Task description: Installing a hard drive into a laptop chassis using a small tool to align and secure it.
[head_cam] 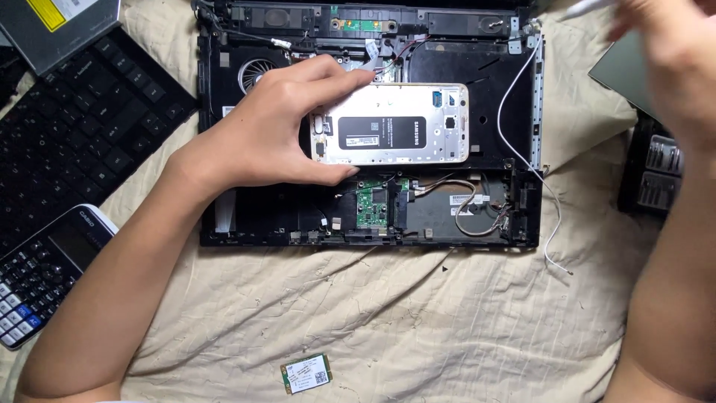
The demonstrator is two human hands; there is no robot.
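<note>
One opened phone [391,124], back cover off, silver frame, black battery.

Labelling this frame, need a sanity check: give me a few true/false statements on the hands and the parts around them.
1. The left hand grips the opened phone by its end. True.
2. The phone lies on the cloth. False: it is held over the opened laptop base.
3. The small circuit card lies loose on the cloth. True.
4. The right hand touches the phone. False: it is raised at upper right, blurred.
5. The calculator sits right of the laptop base. False: lower left.
</note>
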